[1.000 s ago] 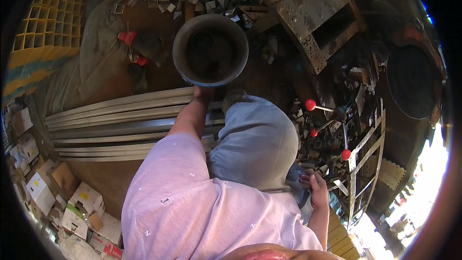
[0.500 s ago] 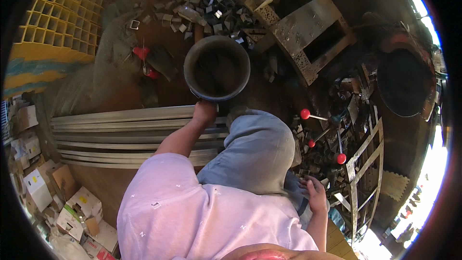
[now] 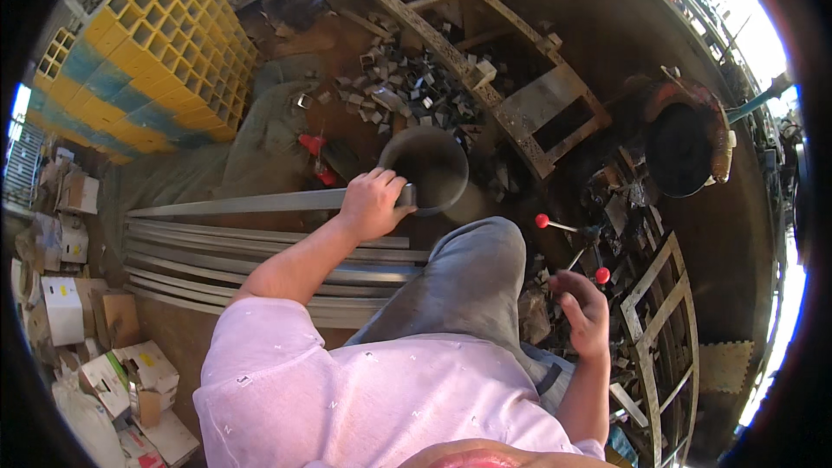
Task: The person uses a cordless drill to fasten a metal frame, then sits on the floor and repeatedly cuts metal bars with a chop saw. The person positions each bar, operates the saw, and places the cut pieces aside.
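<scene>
My left hand point(image 3: 373, 204) is wrapped over one end of a long, pale metal square tube point(image 3: 269, 203). The tube is lifted at that end above several similar tubes point(image 3: 260, 264) lying side by side to the left of my knee. Just past the gripped end stands a round grey bucket point(image 3: 442, 160), whose inside is dark. To the right of my leg, my right hand point(image 3: 582, 305) is raised with curled fingers apart from the thumb and nothing visible in it. It is nearest to a lever handle with red ball knobs point(image 3: 602, 276).
Cut tube pieces point(image 3: 407, 87) lie heaped beyond the bucket. A rusty metal frame point(image 3: 542, 113) stretches across the far right, and a dark round disc point(image 3: 680, 149) sits beyond the levers. Yellow-ended stacked tubes point(image 3: 173, 43) stand far left; cardboard boxes point(image 3: 65, 312) crowd the near left.
My left hand has risen from beside the bucket and now grips a tube, its end lifted. My right hand has moved up toward the red-knobbed levers. The view has shifted.
</scene>
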{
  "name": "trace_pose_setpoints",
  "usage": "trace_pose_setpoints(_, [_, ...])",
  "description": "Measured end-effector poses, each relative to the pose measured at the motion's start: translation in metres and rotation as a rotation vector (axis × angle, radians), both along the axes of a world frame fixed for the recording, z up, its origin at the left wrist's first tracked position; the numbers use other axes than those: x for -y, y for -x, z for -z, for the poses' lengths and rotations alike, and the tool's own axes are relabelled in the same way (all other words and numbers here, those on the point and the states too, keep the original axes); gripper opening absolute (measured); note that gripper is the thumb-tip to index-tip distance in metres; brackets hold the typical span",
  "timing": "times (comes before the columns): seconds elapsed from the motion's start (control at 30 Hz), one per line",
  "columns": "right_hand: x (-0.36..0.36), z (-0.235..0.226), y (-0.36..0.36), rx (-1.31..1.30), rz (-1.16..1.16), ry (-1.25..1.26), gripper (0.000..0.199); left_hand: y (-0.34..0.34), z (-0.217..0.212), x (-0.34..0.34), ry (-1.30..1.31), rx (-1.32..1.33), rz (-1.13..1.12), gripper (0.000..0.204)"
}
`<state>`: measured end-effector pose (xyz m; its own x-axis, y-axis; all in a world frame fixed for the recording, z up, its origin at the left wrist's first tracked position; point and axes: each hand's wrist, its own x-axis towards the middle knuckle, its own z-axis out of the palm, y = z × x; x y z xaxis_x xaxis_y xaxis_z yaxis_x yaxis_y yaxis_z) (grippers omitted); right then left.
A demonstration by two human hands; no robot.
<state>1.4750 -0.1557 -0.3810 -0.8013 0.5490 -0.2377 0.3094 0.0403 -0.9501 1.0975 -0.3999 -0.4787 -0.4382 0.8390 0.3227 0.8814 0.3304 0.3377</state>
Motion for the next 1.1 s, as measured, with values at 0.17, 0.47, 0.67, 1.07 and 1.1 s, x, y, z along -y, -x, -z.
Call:
trace_pose_setpoints(0.17, [0.035, -0.003, 0.092, -0.158, -0.25, -0.025, 0.062, -0.019, -0.107, -0.041, -0.156, -0.139, 0.024, 0.048])
trace_pose_setpoints(0.47, [0.103, 0.011, 0.159, -0.495, -0.208, 0.637, 0.081, -0.129, -0.191, -0.101, -0.189, -0.227, 0.266, 0.046])
trace_pose_setpoints(0.67, [0.073, -0.003, 0.089, -0.587, -0.014, 0.311, 0.087, -0.013, -0.138, 0.054, -0.48, -0.139, -0.392, 0.061])
trace_pose_setpoints(1.07, [-0.05, -0.098, -0.077, -1.13, 0.167, 0.409, 0.044, 0.046, 0.114, 0.279, -1.582, 1.562, -1.136, 0.059])
trace_pose_setpoints(1.1, [-0.058, -0.095, -0.09, -1.163, 0.19, 0.349, 0.039, 0.038, 0.1, 0.248, -1.615, 1.627, -1.151, 0.058])
